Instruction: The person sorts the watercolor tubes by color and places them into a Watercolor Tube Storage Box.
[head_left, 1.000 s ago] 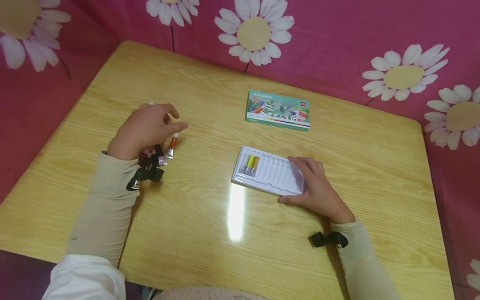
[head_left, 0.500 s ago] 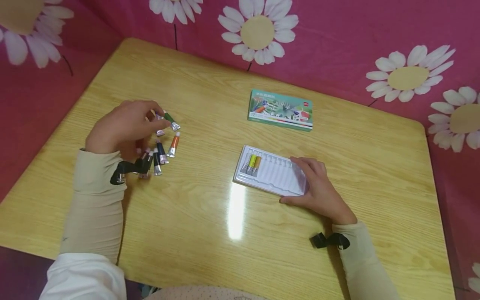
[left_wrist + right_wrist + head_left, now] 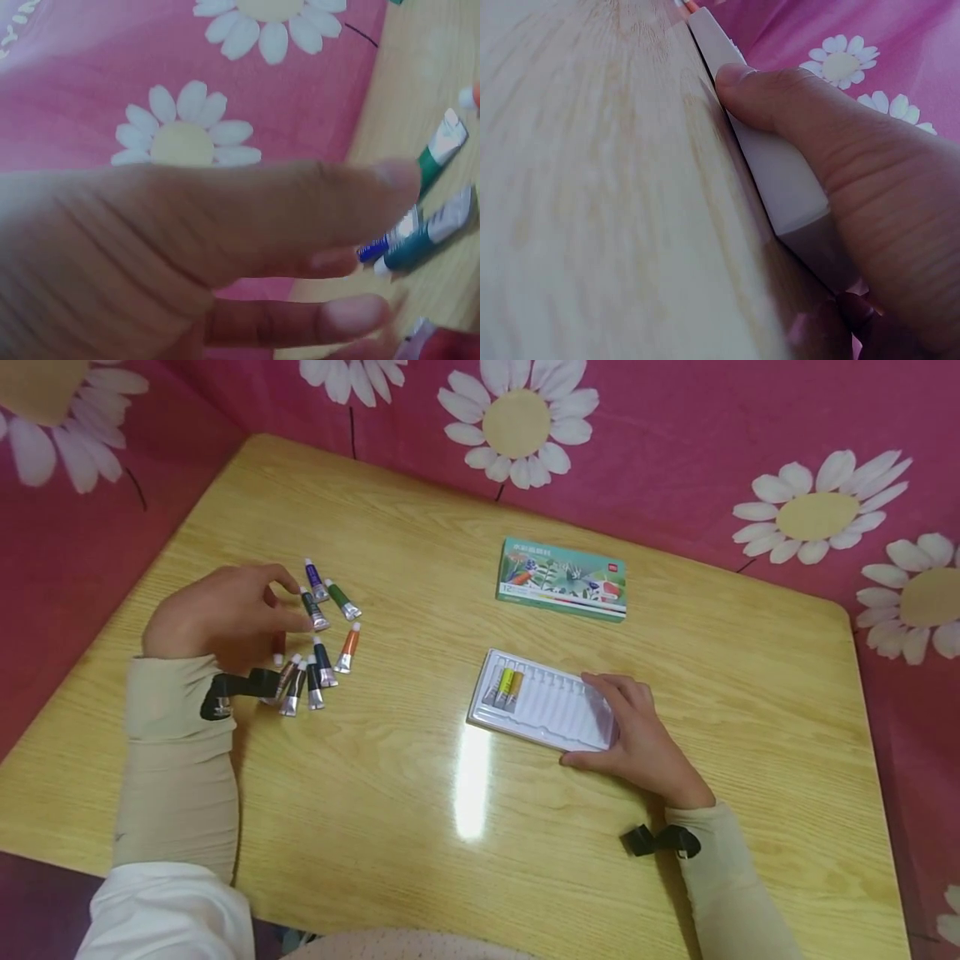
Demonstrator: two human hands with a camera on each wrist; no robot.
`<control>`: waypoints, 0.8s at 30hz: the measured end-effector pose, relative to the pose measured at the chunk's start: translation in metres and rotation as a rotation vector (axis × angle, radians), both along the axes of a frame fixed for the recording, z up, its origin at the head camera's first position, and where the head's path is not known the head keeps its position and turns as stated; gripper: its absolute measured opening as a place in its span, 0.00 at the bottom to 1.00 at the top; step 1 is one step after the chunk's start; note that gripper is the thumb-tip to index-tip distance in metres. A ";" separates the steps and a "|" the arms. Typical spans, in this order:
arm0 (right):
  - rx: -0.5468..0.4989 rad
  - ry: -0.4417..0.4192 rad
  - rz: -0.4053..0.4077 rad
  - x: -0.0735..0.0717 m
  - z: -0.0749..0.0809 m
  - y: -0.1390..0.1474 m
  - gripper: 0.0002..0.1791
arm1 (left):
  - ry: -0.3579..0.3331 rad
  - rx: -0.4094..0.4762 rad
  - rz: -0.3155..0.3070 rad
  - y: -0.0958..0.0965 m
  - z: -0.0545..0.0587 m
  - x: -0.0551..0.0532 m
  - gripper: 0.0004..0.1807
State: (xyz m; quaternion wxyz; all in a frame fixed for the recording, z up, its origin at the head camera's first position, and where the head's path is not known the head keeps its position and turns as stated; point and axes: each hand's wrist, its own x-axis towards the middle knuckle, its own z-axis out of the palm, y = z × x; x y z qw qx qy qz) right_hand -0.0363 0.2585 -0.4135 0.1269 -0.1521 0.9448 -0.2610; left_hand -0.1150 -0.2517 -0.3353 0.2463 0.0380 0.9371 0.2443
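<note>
My left hand (image 3: pixel 213 614) hovers by a loose group of small paint tubes at the table's left, thumb and fingers apart with nothing between them. Closest to its fingertips lies a dark green tube (image 3: pixel 314 609); a purple tube (image 3: pixel 315 578), a green tube (image 3: pixel 342 599) and an orange tube (image 3: pixel 349 647) lie around it. Partly under the hand is a red tube (image 3: pixel 450 346). My right hand (image 3: pixel 641 735) grips the right end of a white plastic tray (image 3: pixel 558 714), thumb along its near side. A yellow tube (image 3: pixel 504 687) sits in the tray's left slots between a whitish and an ochre tube.
Behind the tray lies a green illustrated paint box (image 3: pixel 561 578). Several dark and brown tubes, among them a black tube (image 3: pixel 293 688), lie near the left wrist strap. A pink flowered cloth (image 3: pixel 652 443) borders the wooden table (image 3: pixel 405 827).
My left hand has drawn back leftward over the tubes, uncovering the purple, green and dark ones. The right hand and tray stay in place.
</note>
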 end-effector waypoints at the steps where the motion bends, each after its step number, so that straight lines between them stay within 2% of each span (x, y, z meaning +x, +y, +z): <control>1: 0.000 -0.001 -0.002 0.000 0.000 0.000 0.63 | 0.018 -0.012 0.013 -0.001 -0.001 0.000 0.36; 7: -0.006 -0.001 -0.005 0.001 -0.001 0.000 0.63 | 0.164 -0.007 0.115 -0.007 -0.005 -0.006 0.32; 15: -0.006 0.041 0.009 0.001 -0.003 0.002 0.64 | 0.188 0.021 0.219 -0.008 -0.012 -0.013 0.32; 24: 0.000 0.034 0.010 0.000 -0.003 0.001 0.63 | 0.240 0.047 0.250 -0.009 -0.024 -0.018 0.31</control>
